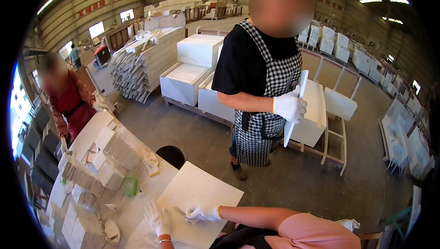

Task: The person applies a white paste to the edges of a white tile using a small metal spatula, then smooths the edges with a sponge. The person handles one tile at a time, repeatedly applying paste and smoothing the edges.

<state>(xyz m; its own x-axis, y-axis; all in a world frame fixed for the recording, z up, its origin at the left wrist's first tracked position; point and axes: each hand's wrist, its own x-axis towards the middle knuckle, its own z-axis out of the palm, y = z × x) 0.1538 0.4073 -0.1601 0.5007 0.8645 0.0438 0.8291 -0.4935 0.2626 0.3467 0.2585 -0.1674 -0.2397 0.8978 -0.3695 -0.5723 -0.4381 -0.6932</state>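
Note:
A white stone slab lies flat on the worktable in front of me. My left hand, in a white glove, rests flat at the slab's left edge with its fingers spread. Over the slab, my right hand, also gloved, is closed around a small scraper. Its thin grey blade points left toward my left hand; the handle is hidden in my fingers. To the left of my hands are a round pale dish and a green box.
Stacks of stone tiles and a glove lie on the worktable. A black bin stands beyond it. A co-worker in a checked apron holds a thin white slab; another in red stands far left.

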